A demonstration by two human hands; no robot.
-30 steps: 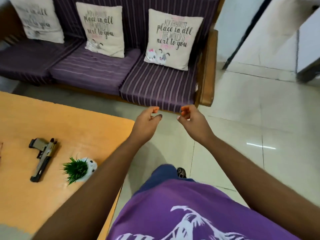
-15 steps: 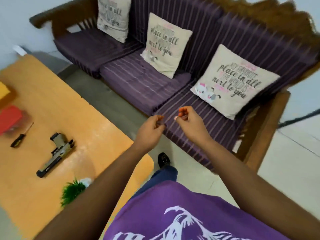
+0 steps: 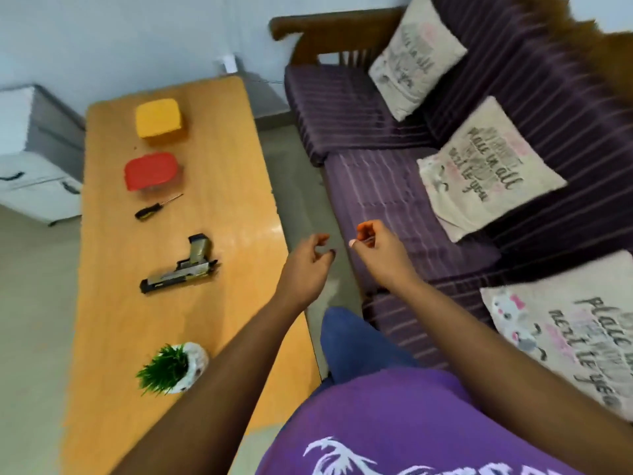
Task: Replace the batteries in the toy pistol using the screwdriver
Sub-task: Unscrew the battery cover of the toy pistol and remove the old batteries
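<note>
Nothing begun: toy pistol [image 3: 181, 267] and screwdriver [image 3: 156, 208] lie untouched on the table [image 3: 113, 337], at 10 o'clock of both hands [image 3: 306, 265], whose loosely curled fingers [image 3: 364, 231] hold nothing.

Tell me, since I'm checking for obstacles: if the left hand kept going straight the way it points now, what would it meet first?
The left hand points up and right in the picture, past the table edge. Its line looks free over the floor until the purple sofa cushion, though depth is hard to judge.

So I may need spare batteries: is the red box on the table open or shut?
Shut: the red box has its red lid seated flat on top. Its contents cannot be told.
</note>
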